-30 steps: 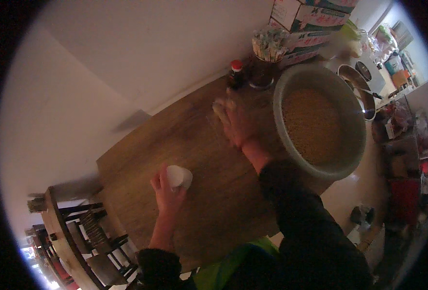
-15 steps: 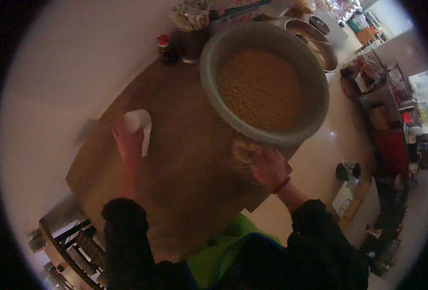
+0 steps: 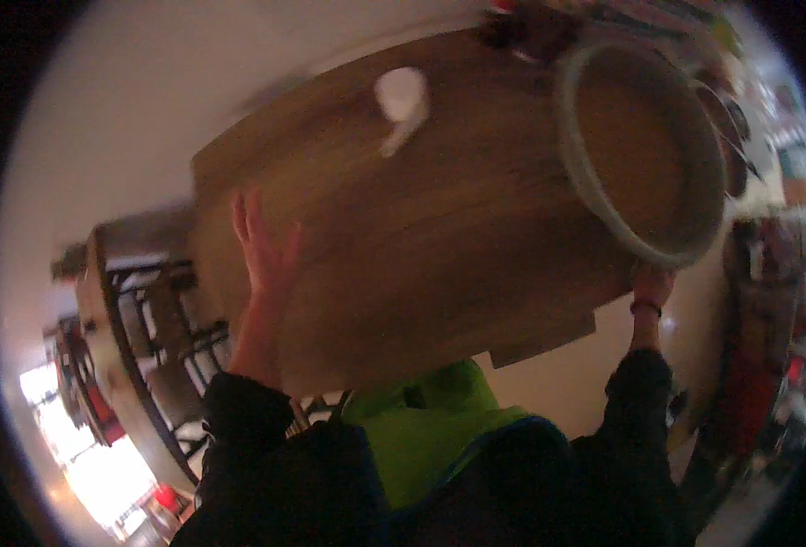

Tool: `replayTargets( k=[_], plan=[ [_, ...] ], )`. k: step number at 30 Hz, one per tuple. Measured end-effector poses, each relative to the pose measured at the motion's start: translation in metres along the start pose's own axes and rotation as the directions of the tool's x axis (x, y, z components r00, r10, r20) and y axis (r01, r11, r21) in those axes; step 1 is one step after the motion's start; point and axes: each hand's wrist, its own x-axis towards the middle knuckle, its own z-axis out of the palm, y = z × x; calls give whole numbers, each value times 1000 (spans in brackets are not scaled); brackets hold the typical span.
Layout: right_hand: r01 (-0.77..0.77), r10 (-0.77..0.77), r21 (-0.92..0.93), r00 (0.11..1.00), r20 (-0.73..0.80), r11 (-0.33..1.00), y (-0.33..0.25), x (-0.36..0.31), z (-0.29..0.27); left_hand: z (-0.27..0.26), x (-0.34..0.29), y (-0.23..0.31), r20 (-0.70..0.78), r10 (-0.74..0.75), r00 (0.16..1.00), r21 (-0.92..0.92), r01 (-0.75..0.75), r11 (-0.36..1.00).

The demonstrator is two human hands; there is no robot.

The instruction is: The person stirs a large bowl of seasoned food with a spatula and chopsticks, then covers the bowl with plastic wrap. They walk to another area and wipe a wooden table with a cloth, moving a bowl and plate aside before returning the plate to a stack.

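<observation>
My left hand (image 3: 271, 253) is over the left part of the wooden table (image 3: 366, 264), its fingers spread with nothing in them. Farther back on the tabletop is a white roll (image 3: 401, 94), perhaps of paper, with a loose strip trailing from it. My right hand (image 3: 654, 285) reaches to the near edge of a large grey-green basin (image 3: 587, 178) at the table's right side. Its fingers are hidden around the basin's lower side, so I cannot see whether they hold anything. Inside the basin lies a mass of brown grains (image 3: 638, 155), blurred by motion.
Wooden chairs (image 3: 170, 392) stand left of the table. A pale wall (image 3: 239, 82) runs along the back. Dark, blurred items (image 3: 530, 32) sit behind the basin. Cluttered shelving (image 3: 758, 337) stands at the far right.
The view has turned left, so the table and basin appear farther right. My left hand has let go of the white roll and opened. The beige cloth-like thing under my right hand is out of sight.
</observation>
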Motion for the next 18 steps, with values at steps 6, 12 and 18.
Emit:
replayTargets(
  k=[6, 12, 18],
  plan=[
    [516, -523, -317, 850, 71, 796, -143, -120, 19, -132, -152, -43, -61, -685, 726, -370, 621, 691],
    [696, -581, -246, 706, 404, 675, -288, -232, 74, -203, -324, -87, -74, -820, 567, -586, 641, 496],
    [911, -932, 246, 277, 233, 332, -426, -394, 170, -248, -449, -73, -126, -892, 434, -597, 685, 418]
  ],
)
